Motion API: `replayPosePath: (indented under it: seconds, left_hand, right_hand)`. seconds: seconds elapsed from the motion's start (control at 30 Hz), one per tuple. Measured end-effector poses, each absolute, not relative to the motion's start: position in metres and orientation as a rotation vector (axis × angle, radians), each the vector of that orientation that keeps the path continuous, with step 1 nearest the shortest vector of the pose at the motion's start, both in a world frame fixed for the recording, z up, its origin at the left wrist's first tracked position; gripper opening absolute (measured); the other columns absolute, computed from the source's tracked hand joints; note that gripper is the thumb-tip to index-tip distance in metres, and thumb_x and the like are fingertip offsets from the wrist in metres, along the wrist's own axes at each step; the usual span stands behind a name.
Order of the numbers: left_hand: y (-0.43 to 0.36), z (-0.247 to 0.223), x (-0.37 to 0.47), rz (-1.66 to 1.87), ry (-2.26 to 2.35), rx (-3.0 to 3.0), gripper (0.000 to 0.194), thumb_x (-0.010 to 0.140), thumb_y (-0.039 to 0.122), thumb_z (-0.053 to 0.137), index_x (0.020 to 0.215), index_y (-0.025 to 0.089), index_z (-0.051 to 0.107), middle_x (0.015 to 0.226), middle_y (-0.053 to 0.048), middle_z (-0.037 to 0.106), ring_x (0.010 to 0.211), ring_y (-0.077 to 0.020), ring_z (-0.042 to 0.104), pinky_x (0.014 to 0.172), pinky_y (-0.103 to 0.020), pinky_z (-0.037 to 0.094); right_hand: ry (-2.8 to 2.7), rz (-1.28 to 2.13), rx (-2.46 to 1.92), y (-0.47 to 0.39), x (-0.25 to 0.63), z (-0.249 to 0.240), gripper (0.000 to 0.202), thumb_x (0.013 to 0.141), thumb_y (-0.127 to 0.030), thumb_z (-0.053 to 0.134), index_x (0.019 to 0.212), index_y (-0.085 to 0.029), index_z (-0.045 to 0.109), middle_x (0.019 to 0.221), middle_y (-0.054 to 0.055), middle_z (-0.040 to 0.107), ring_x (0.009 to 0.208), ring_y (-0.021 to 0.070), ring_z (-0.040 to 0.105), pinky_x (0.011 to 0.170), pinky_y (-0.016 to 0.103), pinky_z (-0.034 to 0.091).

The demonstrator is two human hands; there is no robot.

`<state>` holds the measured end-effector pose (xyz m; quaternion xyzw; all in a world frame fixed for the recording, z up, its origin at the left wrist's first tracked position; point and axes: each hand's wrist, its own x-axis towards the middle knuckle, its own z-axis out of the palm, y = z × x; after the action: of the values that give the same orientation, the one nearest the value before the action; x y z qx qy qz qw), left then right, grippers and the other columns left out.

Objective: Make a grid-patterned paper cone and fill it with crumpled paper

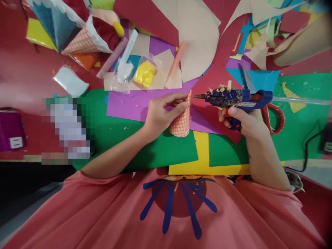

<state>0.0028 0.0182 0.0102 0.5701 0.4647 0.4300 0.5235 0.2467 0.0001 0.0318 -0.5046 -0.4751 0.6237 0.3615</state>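
Between the fingers and thumb of my left hand (167,112) is a small paper cone (182,123) with an orange and white grid pattern. Its point is up and its wide end faces down toward me. My right hand (242,119) is closed round the handle of a blue glue gun (230,97), which has stringy bits and scraps stuck to its body. The gun's nozzle points left, very close to the cone's tip; whether they touch I cannot tell. A clear glue stick (301,100) sticks out of the gun's back end.
Red-handled scissors (280,119) lie right of my right hand. Coloured sheets, including a green one (166,148) and a purple one (127,107), cover the table. Larger paper cones (84,39), a yellow clay packet (145,73) and a white packet (71,81) lie at the back left.
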Motion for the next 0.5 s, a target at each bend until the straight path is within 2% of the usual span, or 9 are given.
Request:
replayPosePath:
  seconds: [0.5]
  left_hand:
    - [0.0186, 0.0068, 0.0027, 1.011, 1.141, 1.364, 0.031, 0.076, 0.047, 0.073, 0.094, 0.022, 0.074, 0.086, -0.003, 0.075, 0.079, -0.0158, 0.071, 0.073, -0.028, 0.058]
  right_hand:
    - [-1.272, 1.593, -1.486, -0.0052, 0.2437, 0.0380, 0.035, 0.072, -0.052, 0.075, 0.066, -0.019, 0.062, 0.058, -0.001, 0.061, 0.045, 0.0071, 0.051, 0.041, 0.022, 0.041]
